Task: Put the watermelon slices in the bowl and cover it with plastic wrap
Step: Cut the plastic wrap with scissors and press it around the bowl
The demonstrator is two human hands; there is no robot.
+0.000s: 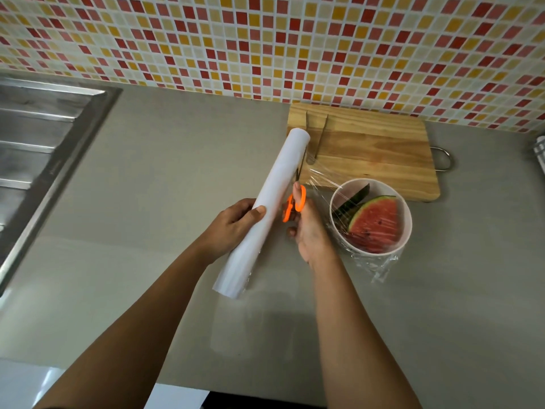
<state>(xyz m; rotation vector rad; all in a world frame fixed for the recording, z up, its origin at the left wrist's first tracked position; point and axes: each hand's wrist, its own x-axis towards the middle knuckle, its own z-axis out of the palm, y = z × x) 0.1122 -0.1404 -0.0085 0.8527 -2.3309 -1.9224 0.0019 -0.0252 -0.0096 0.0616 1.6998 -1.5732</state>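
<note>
Two hands each grip something: the left hand point(233, 222) curls round a white plastic wrap roll point(274, 199), held slanted above the counter point(177, 172), while the right hand point(309, 234), just beside it, grips the orange-handled scissors point(295, 203), whose blades point away along the roll. Right of that hand stands the white bowl point(408, 222) holding watermelon slices point(374, 225), with clear film point(376, 265) stretched over it and bunched at its near side. Beyond lies a wooden cutting board point(377, 154) carrying metal tongs point(321, 137).

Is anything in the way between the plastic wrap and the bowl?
Nothing visible. The film already stretches from the roll in the left hand over the bowl and watermelon; the right hand holds scissors at it.
</note>
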